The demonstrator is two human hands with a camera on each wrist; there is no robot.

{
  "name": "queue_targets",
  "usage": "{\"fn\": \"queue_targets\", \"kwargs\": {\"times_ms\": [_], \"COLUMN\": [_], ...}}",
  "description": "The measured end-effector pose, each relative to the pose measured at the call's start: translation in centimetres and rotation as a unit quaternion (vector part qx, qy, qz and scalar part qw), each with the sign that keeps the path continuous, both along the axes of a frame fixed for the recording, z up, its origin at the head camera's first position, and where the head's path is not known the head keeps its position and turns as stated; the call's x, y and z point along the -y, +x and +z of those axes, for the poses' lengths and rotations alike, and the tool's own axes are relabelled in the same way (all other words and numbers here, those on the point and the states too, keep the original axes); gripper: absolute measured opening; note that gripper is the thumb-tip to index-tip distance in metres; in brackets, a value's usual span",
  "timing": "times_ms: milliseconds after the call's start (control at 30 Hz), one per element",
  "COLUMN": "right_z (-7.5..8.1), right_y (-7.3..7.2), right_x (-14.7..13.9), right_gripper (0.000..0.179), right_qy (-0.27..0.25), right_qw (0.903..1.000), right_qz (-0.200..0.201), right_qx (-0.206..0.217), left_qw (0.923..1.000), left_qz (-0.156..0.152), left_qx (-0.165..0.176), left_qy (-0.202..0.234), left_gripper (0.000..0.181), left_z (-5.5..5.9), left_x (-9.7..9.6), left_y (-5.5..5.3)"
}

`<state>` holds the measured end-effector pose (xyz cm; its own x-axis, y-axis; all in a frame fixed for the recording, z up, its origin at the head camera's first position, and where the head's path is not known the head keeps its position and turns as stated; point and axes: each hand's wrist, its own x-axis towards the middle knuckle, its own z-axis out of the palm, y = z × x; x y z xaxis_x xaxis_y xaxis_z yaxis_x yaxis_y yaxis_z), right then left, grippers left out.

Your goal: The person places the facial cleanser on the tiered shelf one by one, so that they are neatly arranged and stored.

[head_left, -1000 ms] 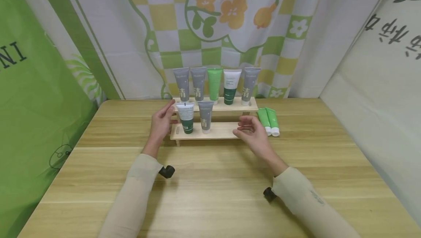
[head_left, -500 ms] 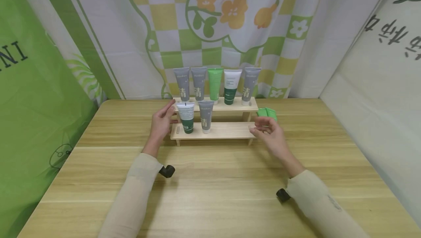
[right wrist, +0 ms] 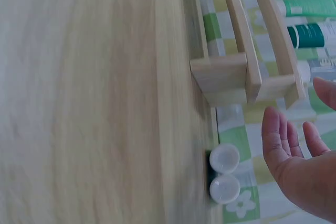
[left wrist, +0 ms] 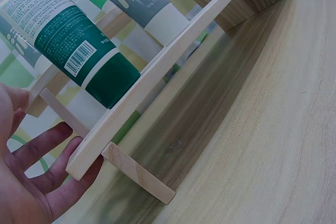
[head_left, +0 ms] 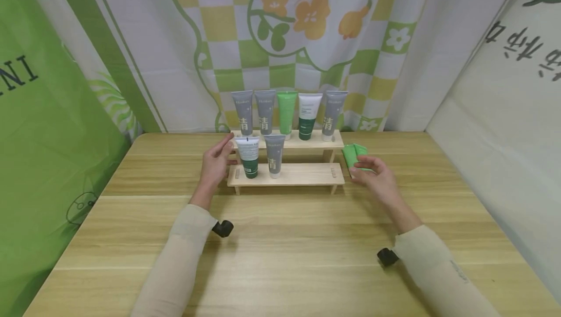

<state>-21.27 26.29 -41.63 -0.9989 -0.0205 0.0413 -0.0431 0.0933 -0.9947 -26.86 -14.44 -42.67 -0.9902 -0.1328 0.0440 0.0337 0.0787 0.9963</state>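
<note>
A two-tier wooden display stand bears squeeze tubes standing on their caps. My left hand holds the stand's left end; in the left wrist view its fingers reach around the shelf ends. On the lower shelf stand a white-and-green tube and a grey tube. To the right of the stand, two green tubes lie side by side on the table, partly hidden by my right hand. That hand's fingers are parted with nothing between them; the tubes' white caps show below it in the right wrist view.
The upper shelf carries several tubes in a row: grey ones, a green tube and a white-and-green one. A checked curtain hangs behind the wooden table. Printed cloths enclose both sides.
My right hand has moved right, from the lower shelf's right end to the lying green tubes. My left hand stays at the stand's left end, and the tubes have not moved.
</note>
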Motion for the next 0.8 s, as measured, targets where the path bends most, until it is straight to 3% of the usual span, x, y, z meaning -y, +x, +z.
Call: {"fn": "queue_targets", "kwargs": {"times_ms": [167,400,667,800], "right_z": [-0.2,-0.7,-1.1,-0.9], "right_y": [-0.7,-1.6,-2.7,-3.5], "right_x": [-0.7,-2.3,-3.9,-4.4], "right_gripper": [0.055,0.061,0.050,0.052], "right_qy": [-0.024,0.014,-0.034,-0.003], "right_qw": [0.9993,0.9986,0.9968,0.9964], "right_qz": [-0.013,-0.026,-0.037,-0.042], "right_qx": [0.024,0.044,0.063,0.074], "left_qw": [1.0000,1.0000,0.9999,0.9998], "left_qz": [-0.002,0.000,0.001,0.001], "left_qx": [0.003,0.010,0.014,0.018], "left_qy": [0.001,0.000,-0.007,-0.006], "left_gripper": [0.044,0.045,0.045,0.045], "left_z": [0.0,0.0,0.0,0.0], "left_x": [0.1,0.0,0.0,0.0], "left_y": [0.0,0.0,0.1,0.1]}}
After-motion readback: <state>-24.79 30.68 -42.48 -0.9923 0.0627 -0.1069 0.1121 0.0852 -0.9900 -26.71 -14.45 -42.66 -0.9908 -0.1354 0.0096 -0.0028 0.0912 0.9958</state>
